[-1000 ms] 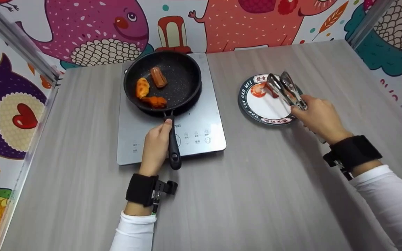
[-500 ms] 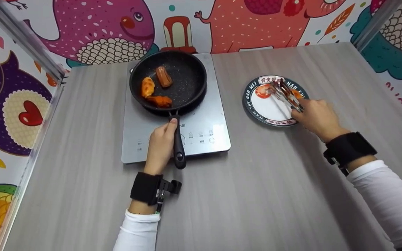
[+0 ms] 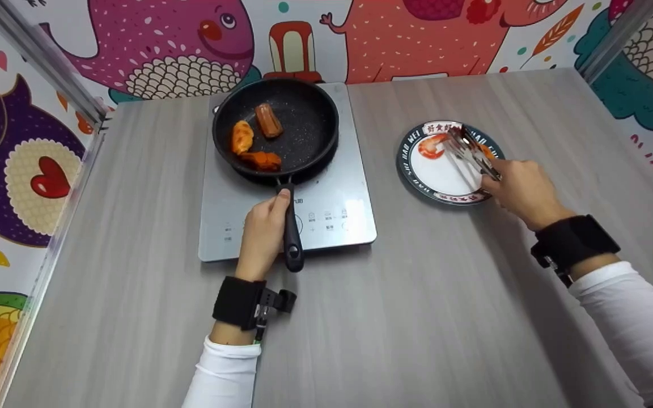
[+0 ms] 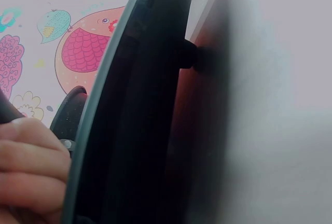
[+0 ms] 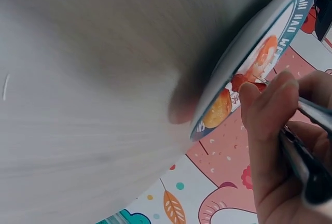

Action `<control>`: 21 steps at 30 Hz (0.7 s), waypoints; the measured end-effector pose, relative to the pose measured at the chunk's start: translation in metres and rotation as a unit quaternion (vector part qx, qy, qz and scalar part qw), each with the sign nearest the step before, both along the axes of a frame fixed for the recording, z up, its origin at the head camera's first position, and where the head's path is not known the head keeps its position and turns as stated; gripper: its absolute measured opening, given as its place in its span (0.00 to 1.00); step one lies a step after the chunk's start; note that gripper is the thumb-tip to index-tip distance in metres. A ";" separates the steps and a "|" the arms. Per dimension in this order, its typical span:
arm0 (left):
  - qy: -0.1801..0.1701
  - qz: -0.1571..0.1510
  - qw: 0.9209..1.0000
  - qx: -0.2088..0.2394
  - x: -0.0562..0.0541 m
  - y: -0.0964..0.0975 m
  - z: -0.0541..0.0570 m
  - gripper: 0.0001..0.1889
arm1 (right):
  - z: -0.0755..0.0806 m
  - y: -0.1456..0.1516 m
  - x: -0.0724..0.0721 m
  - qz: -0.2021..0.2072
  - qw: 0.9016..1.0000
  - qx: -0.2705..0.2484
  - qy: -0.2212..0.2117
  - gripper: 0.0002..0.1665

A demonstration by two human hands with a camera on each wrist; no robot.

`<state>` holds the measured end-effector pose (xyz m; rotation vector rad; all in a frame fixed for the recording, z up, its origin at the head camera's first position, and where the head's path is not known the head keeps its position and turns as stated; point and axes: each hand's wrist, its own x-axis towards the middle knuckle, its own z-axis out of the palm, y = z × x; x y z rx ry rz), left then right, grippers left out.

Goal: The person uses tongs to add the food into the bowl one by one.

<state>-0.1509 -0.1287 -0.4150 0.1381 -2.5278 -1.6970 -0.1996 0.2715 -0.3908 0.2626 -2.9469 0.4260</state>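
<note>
In the head view my left hand (image 3: pixel 261 235) grips the black handle (image 3: pixel 293 243) of a frying pan (image 3: pixel 306 133). In the pan lie a scored brown sausage piece (image 3: pixel 268 120), a yellow-orange food piece (image 3: pixel 242 137) and a darker orange one (image 3: pixel 261 161). My right hand (image 3: pixel 528 190) holds metal tongs (image 3: pixel 476 158) over the dark-rimmed plate (image 3: pixel 411 170). Their arms stand close together. The right wrist view shows the tong tips at a small red food piece (image 5: pixel 239 80) on the plate. Beside it lies an orange piece (image 5: pixel 218 110), partly behind the tongs in the head view.
The pan stands on a silver induction cooktop (image 3: pixel 332 181), left of the plate. Both are on a grey wooden table (image 3: pixel 394 306). Cartoon-printed walls (image 3: pixel 417 39) border the back and left. In the left wrist view the cooktop's dark underside (image 4: pixel 140 105) fills the middle.
The tongs' arms, spread apart over the plate a second ago, have come together on the red piece. An orange piece now shows behind them. My left hand keeps its grip on the pan handle.
</note>
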 end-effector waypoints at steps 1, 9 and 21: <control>0.000 0.000 1.000 0.001 0.000 0.000 0.000 0.26 | 0.001 0.000 0.001 0.000 1.000 -0.003 -0.002 0.19; -0.002 0.003 1.000 -0.001 0.000 -0.001 -0.001 0.26 | 0.011 -0.006 0.001 0.009 1.000 -0.008 -0.011 0.16; 0.000 0.000 1.000 -0.002 0.000 0.000 0.001 0.26 | 0.020 -0.008 0.004 0.011 1.000 -0.011 -0.008 0.19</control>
